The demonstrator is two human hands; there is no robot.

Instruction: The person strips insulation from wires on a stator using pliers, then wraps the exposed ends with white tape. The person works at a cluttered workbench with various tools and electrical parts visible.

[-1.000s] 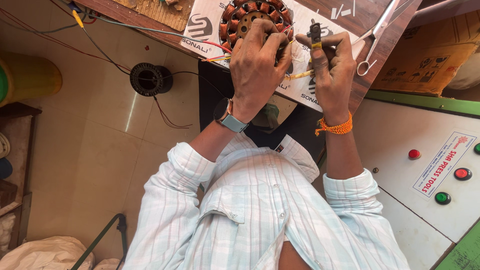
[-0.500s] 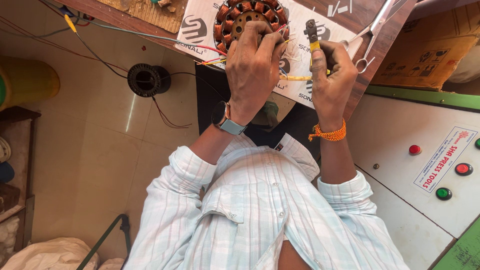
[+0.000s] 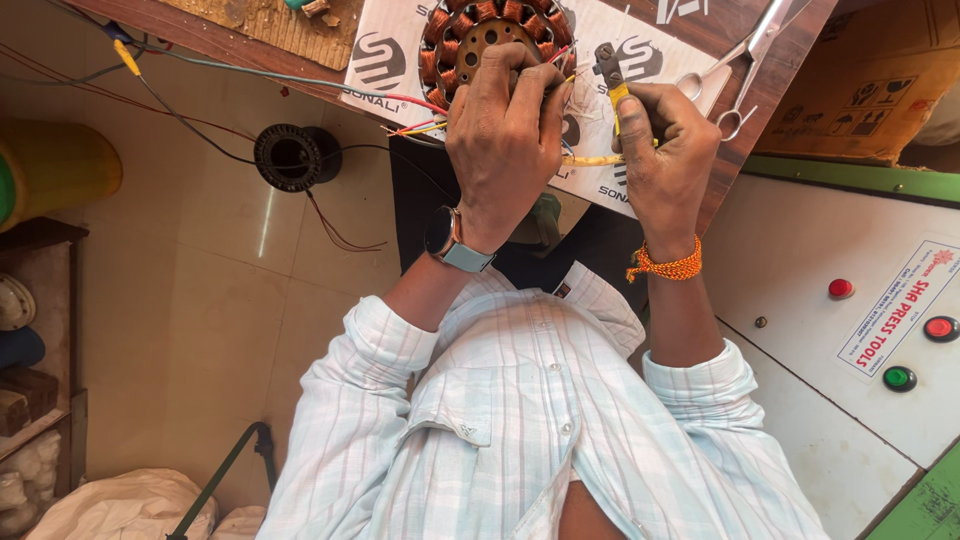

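My left hand [image 3: 505,130] lay clenched over the near edge of the copper-wound motor stator [image 3: 480,40], which sat on a printed sheet [image 3: 600,110] on the bench [image 3: 190,30]. My right hand [image 3: 665,150] gripped yellow-handled pliers [image 3: 610,75] upright, just beside it; a pale sleeved wire [image 3: 590,160] ran between both hands. Scissors [image 3: 735,65] lay near my right hand.

White printed sheet [image 3: 600,110] with dark logo marks lies on far wooden bench, under wound stator and both hands. Brown cardboard box [image 3: 880,85] at far right, dark handling pictograms on its side. White rectangular label [image 3: 890,310] with red and blue print and thin border sits tilted on right white control panel, between red and green push-buttons. No screens in view.
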